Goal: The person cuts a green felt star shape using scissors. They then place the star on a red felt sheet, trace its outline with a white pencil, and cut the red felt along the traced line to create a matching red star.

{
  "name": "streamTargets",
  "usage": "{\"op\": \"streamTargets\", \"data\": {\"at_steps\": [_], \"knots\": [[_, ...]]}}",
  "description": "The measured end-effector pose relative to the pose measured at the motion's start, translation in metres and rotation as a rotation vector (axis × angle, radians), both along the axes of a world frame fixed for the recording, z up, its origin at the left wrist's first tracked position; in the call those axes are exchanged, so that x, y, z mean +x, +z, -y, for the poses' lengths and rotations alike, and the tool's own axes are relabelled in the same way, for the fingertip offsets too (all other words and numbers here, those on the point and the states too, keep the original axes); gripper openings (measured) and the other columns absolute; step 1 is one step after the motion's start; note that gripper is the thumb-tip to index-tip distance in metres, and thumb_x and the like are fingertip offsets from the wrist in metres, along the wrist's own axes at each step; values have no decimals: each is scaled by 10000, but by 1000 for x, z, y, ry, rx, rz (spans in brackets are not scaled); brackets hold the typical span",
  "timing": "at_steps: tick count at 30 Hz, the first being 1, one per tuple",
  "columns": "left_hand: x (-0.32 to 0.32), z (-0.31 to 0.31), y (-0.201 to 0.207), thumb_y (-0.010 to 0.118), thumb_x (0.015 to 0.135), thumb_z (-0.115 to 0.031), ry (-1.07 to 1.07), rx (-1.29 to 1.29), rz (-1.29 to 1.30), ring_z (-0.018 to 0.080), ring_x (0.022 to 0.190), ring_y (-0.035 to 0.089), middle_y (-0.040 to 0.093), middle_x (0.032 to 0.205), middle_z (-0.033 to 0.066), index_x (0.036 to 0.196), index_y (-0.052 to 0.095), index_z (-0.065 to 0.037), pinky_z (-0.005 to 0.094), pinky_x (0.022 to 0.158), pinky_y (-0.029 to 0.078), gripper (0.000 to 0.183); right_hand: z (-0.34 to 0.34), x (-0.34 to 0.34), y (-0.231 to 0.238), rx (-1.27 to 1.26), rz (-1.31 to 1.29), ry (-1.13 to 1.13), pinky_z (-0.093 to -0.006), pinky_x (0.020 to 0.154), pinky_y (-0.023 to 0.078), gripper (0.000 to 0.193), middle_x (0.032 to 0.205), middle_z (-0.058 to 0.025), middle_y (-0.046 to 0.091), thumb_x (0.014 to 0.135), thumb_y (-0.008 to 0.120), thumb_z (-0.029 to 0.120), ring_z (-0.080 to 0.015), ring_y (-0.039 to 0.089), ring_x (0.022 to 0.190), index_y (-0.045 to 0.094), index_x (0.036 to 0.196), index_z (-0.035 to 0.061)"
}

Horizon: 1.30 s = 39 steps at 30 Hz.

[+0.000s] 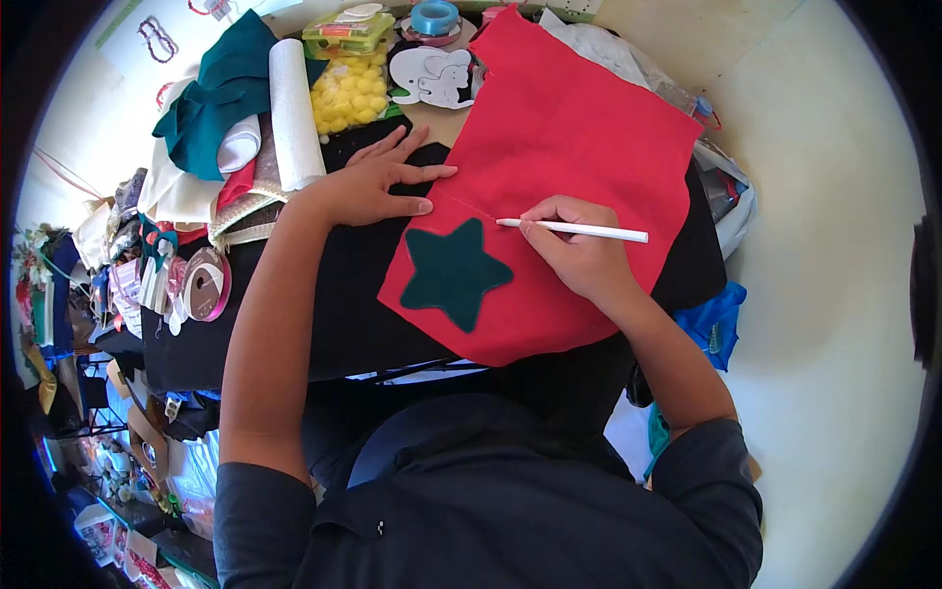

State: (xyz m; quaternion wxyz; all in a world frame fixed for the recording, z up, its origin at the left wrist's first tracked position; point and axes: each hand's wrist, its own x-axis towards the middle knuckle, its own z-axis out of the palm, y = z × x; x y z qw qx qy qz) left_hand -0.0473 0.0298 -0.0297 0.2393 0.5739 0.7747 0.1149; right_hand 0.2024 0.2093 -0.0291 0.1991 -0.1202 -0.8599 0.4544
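Observation:
A large sheet of red felt (579, 128) lies over a black-covered table. On its near left part rests a dark green felt star (454, 275). My right hand (579, 250) is closed around a slim white pen (599, 232), whose tip meets the red felt just above and right of the star. A faint pale line runs on the felt from near the tip toward the upper left. My left hand (388, 180) lies flat with fingers spread, its fingertips and thumb at the felt's left edge above the star.
Behind my left hand stand a white felt roll (294, 113), folded teal felt (221, 93), a bag of yellow pompoms (348, 93) and a white elephant cutout (432, 77). A ribbon spool (207, 285) sits at the table's left. Plastic bags (724, 196) hang along the right edge, beside a pale wall.

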Motion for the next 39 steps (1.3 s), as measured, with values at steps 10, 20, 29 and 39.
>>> {"op": "streamTargets", "data": {"at_steps": [10, 20, 29, 39], "knots": [[-1, -1, -2, 626, 947, -523, -10, 2, -52, 325, 1577, 41, 95, 1712, 78, 1480, 475, -477, 531, 1247, 80, 555, -2, 25, 3, -12, 9, -35, -255, 587, 486, 115, 773, -91, 733, 886, 697, 97, -115, 654, 658, 730, 884, -13], [4, -2, 5, 639, 950, -473, 0, -35, -58, 331, 1577, 37, 69, 1717, 56, 1487, 462, -480, 571, 1241, 76, 565, -4, 51, 8, -7, 44, -70, -247, 607, 498, 113, 782, -102, 738, 887, 693, 89, -114, 677, 698, 732, 886, -17], [85, -54, 24, 696, 899, -339, 135, 415, -357, 312, 1044, 628, 665, 1086, 117, 971, 711, -105, 475, 912, 473, 246, 4, 55, 2, 30, 12, -114, -285, 601, 509, 98, 767, -120, 721, 889, 685, 87, -149, 684, 666, 715, 892, -6], [96, -118, -4, 853, 703, -514, 67, 298, -47, 305, 771, 651, 659, 779, 96, 801, 608, -95, 430, 654, 481, 496, 17, 56, 1, 18, -116, -179, -295, 579, 501, 101, 754, -130, 703, 873, 690, 71, -185, 678, 631, 714, 945, 3]]}}
